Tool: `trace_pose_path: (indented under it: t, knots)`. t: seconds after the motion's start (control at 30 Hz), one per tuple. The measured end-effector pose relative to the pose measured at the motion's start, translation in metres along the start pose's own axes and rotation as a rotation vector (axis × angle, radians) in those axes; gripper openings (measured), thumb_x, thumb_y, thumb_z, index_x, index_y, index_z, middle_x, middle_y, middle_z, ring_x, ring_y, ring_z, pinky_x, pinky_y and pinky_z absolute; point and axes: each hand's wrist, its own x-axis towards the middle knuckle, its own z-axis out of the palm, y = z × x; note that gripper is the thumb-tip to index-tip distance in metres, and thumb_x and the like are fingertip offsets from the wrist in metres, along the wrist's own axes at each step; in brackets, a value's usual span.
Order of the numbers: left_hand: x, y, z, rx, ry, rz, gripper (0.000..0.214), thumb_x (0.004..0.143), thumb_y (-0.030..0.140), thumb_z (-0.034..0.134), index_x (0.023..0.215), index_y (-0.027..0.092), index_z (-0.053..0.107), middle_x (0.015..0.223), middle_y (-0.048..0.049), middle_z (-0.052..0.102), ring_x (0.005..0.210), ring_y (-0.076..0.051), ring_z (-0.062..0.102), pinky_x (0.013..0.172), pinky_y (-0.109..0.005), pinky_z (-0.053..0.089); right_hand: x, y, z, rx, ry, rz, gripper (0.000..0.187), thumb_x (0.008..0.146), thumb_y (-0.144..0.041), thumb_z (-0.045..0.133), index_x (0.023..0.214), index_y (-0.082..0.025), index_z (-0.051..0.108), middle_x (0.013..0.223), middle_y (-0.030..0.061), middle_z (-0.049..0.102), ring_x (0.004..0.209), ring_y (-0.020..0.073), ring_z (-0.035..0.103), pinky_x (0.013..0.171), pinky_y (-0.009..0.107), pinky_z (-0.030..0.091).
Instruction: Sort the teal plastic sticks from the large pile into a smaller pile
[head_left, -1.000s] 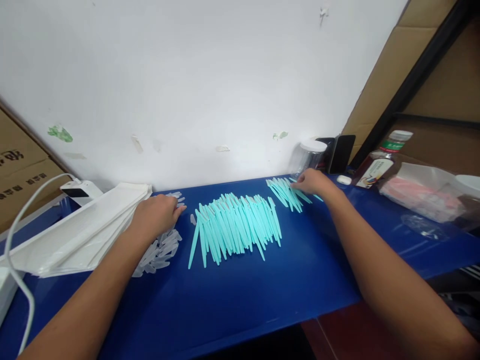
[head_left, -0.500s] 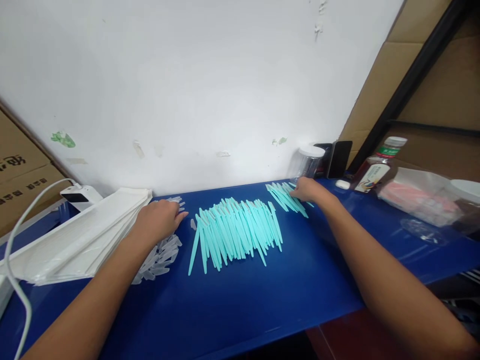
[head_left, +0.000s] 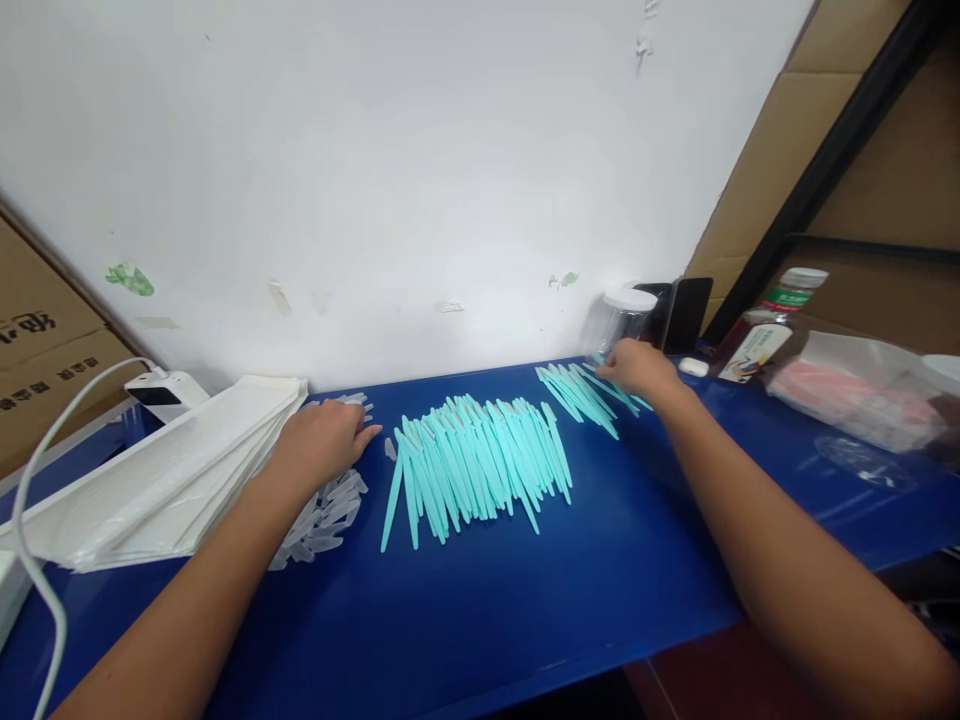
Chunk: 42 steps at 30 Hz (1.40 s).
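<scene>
A wide row of several teal plastic sticks (head_left: 476, 455) lies in the middle of the blue table (head_left: 525, 600). A smaller bunch of the same teal sticks (head_left: 577, 392) lies further right, and my right hand (head_left: 637, 368) rests on its far end with fingers curled on the sticks. My left hand (head_left: 322, 440) lies on a heap of small clear plastic caps (head_left: 326, 505), fingers bent loosely over them. What either hand grips is hidden under the fingers.
A stack of white bags (head_left: 161, 470) lies at the left beside a white charger with cable (head_left: 161, 390). A clear jar (head_left: 619, 315), a dark phone (head_left: 686, 310), a bottle (head_left: 772, 320) and a plastic bag (head_left: 855, 390) stand at the right.
My right hand has shifted slightly along the small teal bunch. The left hand stays on the clear caps. The camera view has moved a little.
</scene>
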Motion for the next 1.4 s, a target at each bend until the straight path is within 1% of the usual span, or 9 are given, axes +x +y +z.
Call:
trace_pose_path:
  t: [0.1,0.17,0.3,0.47,0.67,0.83,1.0,1.13,1.4]
  knots:
    - [0.0,0.0,0.0,-0.007,-0.004,-0.003,0.047,0.104,0.055,0.042,0.093,0.019,0.071,0.101,-0.0159,0.078,0.094,-0.035,0.074,0.07,-0.038,0.046,0.001,0.004,-0.002,-0.036,0.047,0.038,0.017,0.091,-0.029,0.073,0.097,-0.016,0.083,0.104,0.021,0.078,0.097,0.0355,0.076,0.08,0.039,0.055]
    - [0.0,0.0,0.0,-0.004,-0.002,-0.001,0.047,0.104,0.055,0.042,0.095,0.019,0.072,0.101,-0.0163,0.078,0.093,-0.034,0.074,0.069,-0.038,0.046,0.001,0.003,0.001,-0.05,0.05,0.018,0.015,0.089,-0.027,0.076,0.096,-0.017,0.084,0.106,0.0196,0.079,0.098,0.0351,0.076,0.082,0.038,0.055]
    - [0.002,-0.001,0.002,-0.006,0.002,0.0,0.047,0.104,0.055,0.042,0.094,0.02,0.072,0.1,-0.0157,0.078,0.092,-0.034,0.074,0.068,-0.037,0.046,0.001,0.001,0.008,-0.039,0.005,-0.045,0.012,0.089,-0.029,0.079,0.091,-0.019,0.084,0.1,0.0155,0.08,0.095,0.032,0.076,0.081,0.036,0.054]
    - [0.002,-0.003,0.004,-0.015,0.003,0.006,0.048,0.104,0.057,0.042,0.093,0.02,0.071,0.099,-0.0155,0.078,0.093,-0.035,0.074,0.068,-0.037,0.046,0.007,0.005,0.011,-0.004,-0.037,-0.113,0.015,0.093,-0.035,0.076,0.093,-0.021,0.084,0.099,0.0111,0.081,0.09,0.0269,0.075,0.077,0.032,0.053]
    - [0.002,-0.002,0.002,-0.017,-0.003,0.01,0.047,0.104,0.056,0.042,0.094,0.02,0.071,0.099,-0.0152,0.078,0.094,-0.035,0.074,0.067,-0.038,0.046,0.014,0.014,0.015,0.016,-0.068,-0.095,0.021,0.093,-0.04,0.077,0.095,-0.02,0.083,0.101,0.012,0.08,0.09,0.0264,0.076,0.077,0.031,0.053]
    - [0.001,-0.002,0.0,-0.03,-0.014,0.007,0.048,0.103,0.056,0.041,0.093,0.02,0.071,0.1,-0.0149,0.078,0.094,-0.035,0.073,0.069,-0.038,0.046,0.013,0.019,0.011,0.002,-0.033,0.002,0.027,0.094,-0.041,0.074,0.106,-0.018,0.082,0.111,0.0173,0.079,0.1,0.0317,0.075,0.082,0.035,0.054]
    - [0.001,-0.003,0.0,-0.048,-0.008,0.015,0.048,0.104,0.057,0.042,0.094,0.02,0.072,0.1,-0.0161,0.078,0.093,-0.034,0.073,0.07,-0.037,0.047,0.013,0.02,0.01,0.001,-0.092,0.067,0.024,0.091,-0.041,0.078,0.092,-0.017,0.083,0.096,0.016,0.079,0.091,0.0299,0.076,0.078,0.034,0.055]
    - [0.001,-0.003,0.001,-0.04,-0.004,0.024,0.048,0.104,0.056,0.042,0.094,0.02,0.071,0.1,-0.0163,0.078,0.094,-0.035,0.073,0.07,-0.037,0.047,0.015,0.019,0.011,0.018,-0.122,0.08,0.027,0.086,-0.04,0.081,0.094,-0.014,0.083,0.091,0.0158,0.079,0.086,0.0282,0.076,0.072,0.03,0.054]
    - [0.002,-0.003,0.002,-0.054,-0.01,0.028,0.045,0.103,0.056,0.043,0.093,0.021,0.069,0.099,-0.0142,0.078,0.093,-0.035,0.073,0.066,-0.038,0.044,0.008,0.012,0.009,0.039,-0.06,0.069,0.02,0.081,-0.021,0.079,0.099,-0.015,0.084,0.099,0.0173,0.079,0.095,0.0314,0.077,0.083,0.035,0.056]
